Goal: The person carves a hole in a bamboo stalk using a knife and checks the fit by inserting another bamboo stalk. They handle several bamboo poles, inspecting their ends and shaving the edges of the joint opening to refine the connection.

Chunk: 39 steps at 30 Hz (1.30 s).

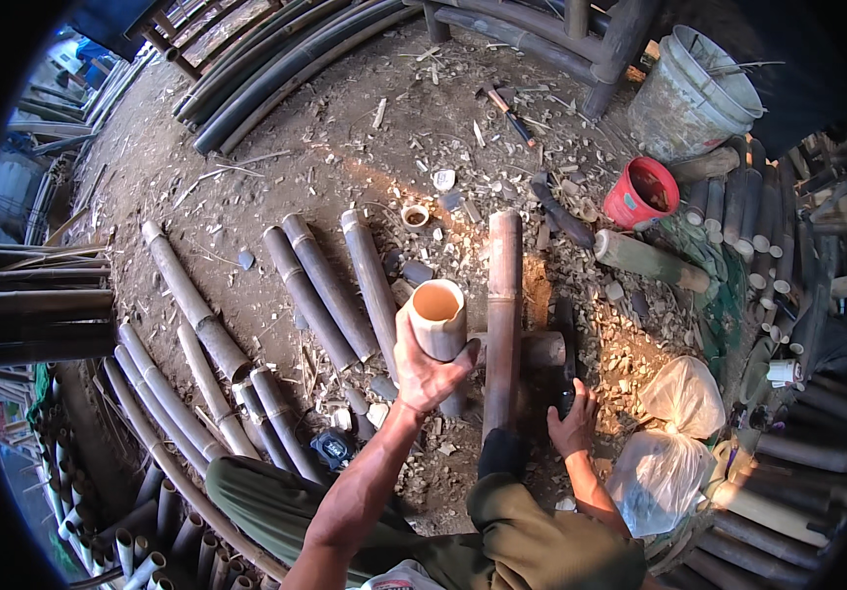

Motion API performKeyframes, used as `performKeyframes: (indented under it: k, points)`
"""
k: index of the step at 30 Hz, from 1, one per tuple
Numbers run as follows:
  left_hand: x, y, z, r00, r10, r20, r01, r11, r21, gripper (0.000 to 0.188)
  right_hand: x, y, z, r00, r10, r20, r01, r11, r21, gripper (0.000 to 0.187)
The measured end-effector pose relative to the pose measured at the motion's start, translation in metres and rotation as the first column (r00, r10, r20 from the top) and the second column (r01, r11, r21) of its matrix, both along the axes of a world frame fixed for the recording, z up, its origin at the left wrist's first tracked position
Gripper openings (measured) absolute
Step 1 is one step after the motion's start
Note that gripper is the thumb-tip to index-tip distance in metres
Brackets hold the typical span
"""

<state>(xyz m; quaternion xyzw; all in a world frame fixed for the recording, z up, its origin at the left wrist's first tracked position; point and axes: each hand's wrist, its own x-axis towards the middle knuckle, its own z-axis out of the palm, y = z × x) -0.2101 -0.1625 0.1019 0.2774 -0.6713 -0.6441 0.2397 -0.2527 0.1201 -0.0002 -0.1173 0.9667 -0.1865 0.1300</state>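
My left hand [430, 369] is wrapped round a short, hollow bamboo section [439, 329], its open end facing up and its rim uneven. My right hand [573, 425] is low on the right, thumb and fingers apart. Beside its fingertips is the dark handle of a long, narrow tool [566, 344] lying on the ground; whether they touch is unclear. Between my hands a thick bamboo pole [503, 315] runs away from my legs, across a shorter bamboo piece [542, 349].
Cut bamboo poles [320, 285] lie to the left. A hammer [507, 116] is on the chip-strewn ground ahead. At the right are a red bucket [643, 192], a large whitish bucket [696, 98] and a tied plastic bag [665, 462]. A black tape measure [332, 448] lies by my left knee.
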Motion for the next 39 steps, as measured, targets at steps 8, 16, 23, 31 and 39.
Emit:
performKeyframes:
  k: [8, 16, 23, 31, 39]
  points:
    - [0.001, 0.000, 0.021, 0.978, -0.207, -0.036, 0.207, 0.978, -0.006, 0.068, -0.003, 0.034, -0.056, 0.975, -0.116, 0.190, 0.129, 0.990, -0.056, 0.080]
    - [-0.006, 0.022, 0.051, 0.991, -0.048, -0.122, 0.012, 0.961, -0.278, 0.075, -0.015, 0.033, -0.059, 0.981, -0.049, 0.187, 0.049, 0.999, 0.006, 0.077]
    - [0.004, 0.028, 0.059, 0.996, 0.054, -0.077, -0.071, 0.967, -0.245, 0.061, -0.008, 0.030, -0.068, 0.988, -0.072, 0.136, 0.067, 0.997, 0.041, 0.070]
    - [0.021, 0.031, 0.047, 0.995, 0.015, -0.096, -0.047, 0.940, -0.337, 0.073, -0.008, 0.010, -0.032, 0.974, -0.062, 0.217, 0.049, 0.997, 0.068, 0.071]
    - [0.039, 0.036, 0.016, 0.995, -0.007, -0.102, -0.033, 0.922, -0.385, 0.077, -0.034, 0.049, -0.027, 0.945, -0.127, 0.301, 0.162, 0.982, -0.095, 0.081]
